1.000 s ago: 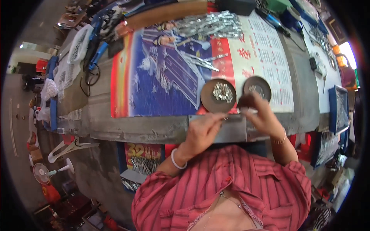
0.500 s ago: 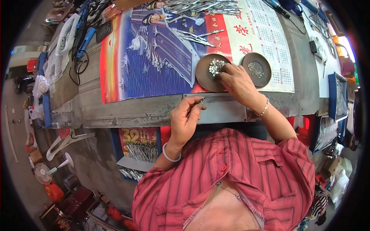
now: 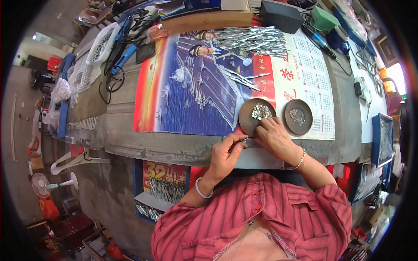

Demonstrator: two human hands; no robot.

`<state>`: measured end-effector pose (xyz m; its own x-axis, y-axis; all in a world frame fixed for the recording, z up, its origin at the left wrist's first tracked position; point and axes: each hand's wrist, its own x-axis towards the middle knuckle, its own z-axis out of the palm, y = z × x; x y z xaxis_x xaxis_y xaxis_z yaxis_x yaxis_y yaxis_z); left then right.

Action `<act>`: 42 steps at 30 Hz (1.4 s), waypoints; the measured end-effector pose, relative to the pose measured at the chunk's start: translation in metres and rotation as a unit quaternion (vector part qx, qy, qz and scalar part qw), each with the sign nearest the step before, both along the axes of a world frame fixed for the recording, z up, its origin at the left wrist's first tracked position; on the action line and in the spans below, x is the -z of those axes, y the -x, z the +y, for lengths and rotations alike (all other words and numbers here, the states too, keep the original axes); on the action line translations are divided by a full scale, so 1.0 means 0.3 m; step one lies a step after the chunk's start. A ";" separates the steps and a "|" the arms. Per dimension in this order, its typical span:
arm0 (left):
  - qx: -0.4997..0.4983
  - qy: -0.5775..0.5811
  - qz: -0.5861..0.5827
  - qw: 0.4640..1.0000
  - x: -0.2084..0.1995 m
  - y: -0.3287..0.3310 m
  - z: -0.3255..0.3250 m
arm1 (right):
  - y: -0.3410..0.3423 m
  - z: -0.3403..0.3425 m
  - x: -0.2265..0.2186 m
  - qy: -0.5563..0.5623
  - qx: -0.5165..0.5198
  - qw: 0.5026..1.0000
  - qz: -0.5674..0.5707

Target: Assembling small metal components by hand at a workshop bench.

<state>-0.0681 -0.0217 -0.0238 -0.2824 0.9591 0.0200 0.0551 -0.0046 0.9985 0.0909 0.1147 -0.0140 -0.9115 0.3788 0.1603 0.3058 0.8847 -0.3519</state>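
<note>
My left hand point(image 3: 226, 156) is closed in a pinch at the table's front edge, with a small dark metal piece point(image 3: 245, 142) at the thumb and fingertips. Close beside it, my right hand point(image 3: 278, 141) has its fingers curled together over the near rim of a round brown dish point(image 3: 245, 118). Whatever the right fingertips hold is hidden. Small shiny round metal pieces point(image 3: 261, 112) lie heaped in that dish. To its right, a second brown dish point(image 3: 305, 127) holds finer metal bits point(image 3: 298, 116).
Both dishes stand on a poster calendar point(image 3: 191, 104). A pile of slender silver tools point(image 3: 252, 41) lies at its far side, with a few loose ones point(image 3: 244, 80) nearer. A white tub point(image 3: 103, 43) and blue-handled tool point(image 3: 124, 58) are far left. Below the table, a box holds metal pieces point(image 3: 167, 190).
The view has tilted, so the table sits lower in the picture. My right hand has drawn back from the round pieces to the dish's near rim, and the two hands are closer together.
</note>
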 end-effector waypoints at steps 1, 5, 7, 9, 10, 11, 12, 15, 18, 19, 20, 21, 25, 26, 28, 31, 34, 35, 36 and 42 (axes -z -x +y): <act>0.001 -0.001 0.002 1.000 -0.004 -0.004 0.002 | 0.000 -0.001 0.007 -0.002 0.000 1.000 0.001; -0.012 0.014 -0.034 0.999 -0.011 -0.028 0.004 | -0.007 -0.010 0.028 -0.016 -0.003 1.000 0.015; -0.017 0.024 -0.055 0.998 -0.007 -0.043 0.005 | -0.022 -0.019 0.016 0.026 -0.002 0.999 0.038; -0.022 0.009 -0.147 0.989 -0.001 -0.057 0.007 | -0.039 -0.026 -0.027 0.137 0.006 0.986 0.100; -0.027 0.020 -0.166 0.986 -0.024 -0.070 0.013 | -0.050 -0.037 -0.047 0.204 0.031 0.970 0.129; -0.016 0.014 -0.194 0.981 -0.020 -0.079 0.015 | -0.062 -0.050 -0.061 0.270 0.057 0.948 0.156; -0.007 0.008 -0.223 0.975 -0.012 -0.090 0.017 | -0.075 -0.066 -0.071 0.352 0.106 0.914 0.173; 0.004 0.046 -0.250 0.967 -0.005 -0.131 0.029 | -0.109 -0.095 -0.056 0.420 0.163 0.860 0.240; 0.033 0.043 -0.304 0.951 -0.017 -0.157 0.046 | -0.129 -0.115 -0.076 0.445 0.158 0.843 0.256; 0.050 0.025 -0.321 0.945 -0.010 -0.163 0.055 | -0.131 -0.117 -0.074 0.439 0.161 0.844 0.263; 0.053 0.031 -0.325 0.944 -0.009 -0.170 0.054 | -0.133 -0.121 -0.074 0.432 0.164 0.845 0.271; 0.059 0.032 -0.340 0.938 -0.011 -0.177 0.054 | -0.135 -0.126 -0.076 0.421 0.172 0.847 0.274; 0.058 0.029 -0.365 0.929 -0.025 -0.207 0.053 | -0.141 -0.136 -0.087 0.354 0.173 0.871 0.293; 0.059 0.026 -0.362 0.930 -0.023 -0.208 0.050 | -0.143 -0.141 -0.087 0.322 0.181 0.882 0.294; 0.080 0.030 -0.362 0.928 -0.014 -0.208 0.044 | -0.140 -0.145 -0.083 0.272 0.196 0.894 0.299; 0.077 0.016 -0.351 0.933 -0.020 -0.218 0.045 | -0.145 -0.143 -0.064 0.287 0.181 0.885 0.320; 0.087 -0.007 -0.335 0.938 -0.019 -0.213 0.042 | -0.150 -0.134 -0.045 0.464 0.156 0.793 0.363; 0.097 -0.037 -0.348 0.932 -0.019 -0.215 0.041 | -0.153 -0.131 -0.040 0.597 0.143 0.691 0.382; 0.107 -0.066 -0.361 0.924 -0.019 -0.218 0.041 | -0.150 -0.116 -0.027 0.675 0.096 0.620 0.389; 0.069 -0.118 -0.252 0.958 -0.038 -0.227 0.041 | -0.117 -0.139 -0.031 0.693 0.104 0.580 0.416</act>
